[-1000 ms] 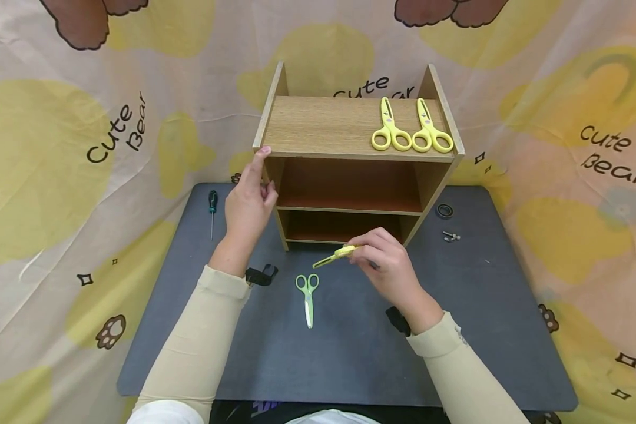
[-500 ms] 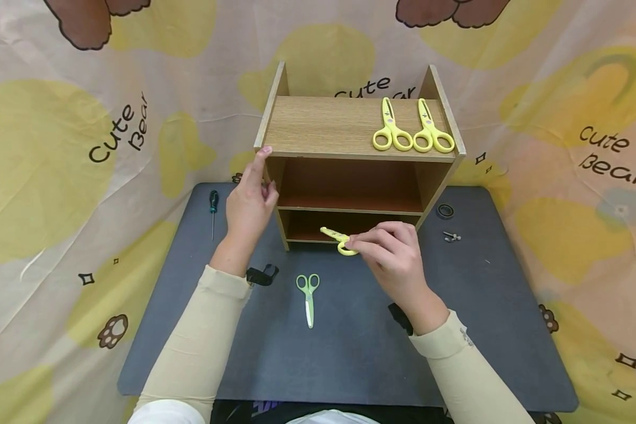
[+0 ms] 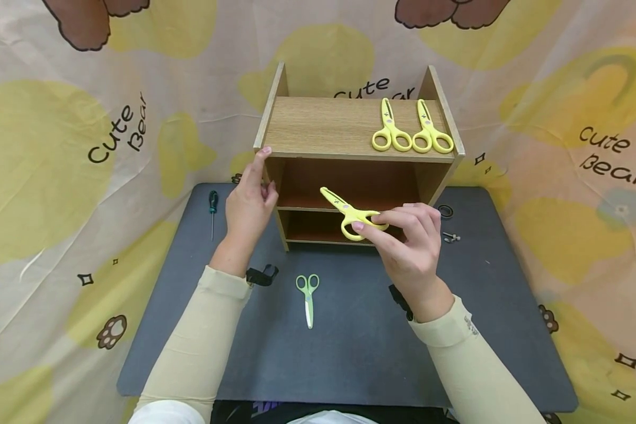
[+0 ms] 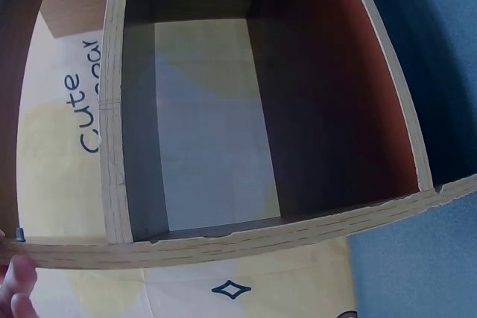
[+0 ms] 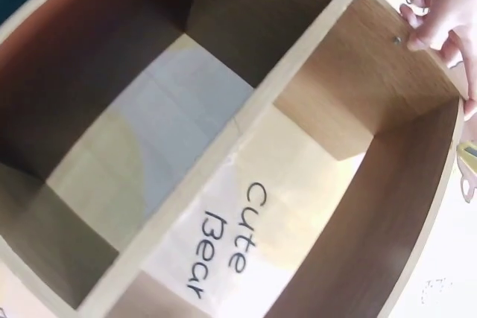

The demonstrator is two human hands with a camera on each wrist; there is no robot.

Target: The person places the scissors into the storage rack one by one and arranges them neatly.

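Your left hand [image 3: 249,203] sits left of centre in the head view, raised with its fingers upright and the index fingertip highest. Your right hand [image 3: 410,244] is just right of centre, fingers curled in a pinch pointing toward the upper left. Both forearms, in beige sleeves, rise from the bottom edge and converge toward the middle.

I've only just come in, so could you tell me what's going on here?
A person's right hand holds yellow scissors in front of a small wooden shelf unit. The left hand rests against its left side. Two more yellow scissors lie on top; a green pair lies on the dark mat.
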